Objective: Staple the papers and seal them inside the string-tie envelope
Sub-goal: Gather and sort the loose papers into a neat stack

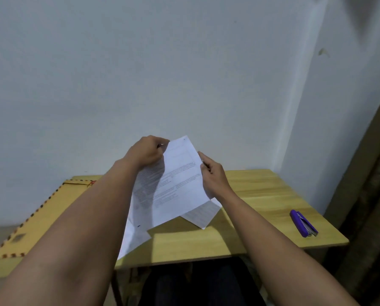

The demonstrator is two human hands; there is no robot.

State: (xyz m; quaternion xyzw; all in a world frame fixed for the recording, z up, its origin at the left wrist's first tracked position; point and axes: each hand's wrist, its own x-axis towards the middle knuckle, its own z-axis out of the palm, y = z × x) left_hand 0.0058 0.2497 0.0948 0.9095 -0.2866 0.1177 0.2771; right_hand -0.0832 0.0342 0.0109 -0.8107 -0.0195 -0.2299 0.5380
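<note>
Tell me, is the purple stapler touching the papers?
Apart. The head view shows the purple stapler lying alone near the table's right edge, with bare wood between it and the papers held up in both hands.

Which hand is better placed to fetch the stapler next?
Right, probably. The purple stapler lies on the table's right side, nearer the right hand. The left hand could keep holding the papers.

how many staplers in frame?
1. The purple stapler lies near the right edge of the wooden table, apart from both hands; the raised papers may hide others.
</note>
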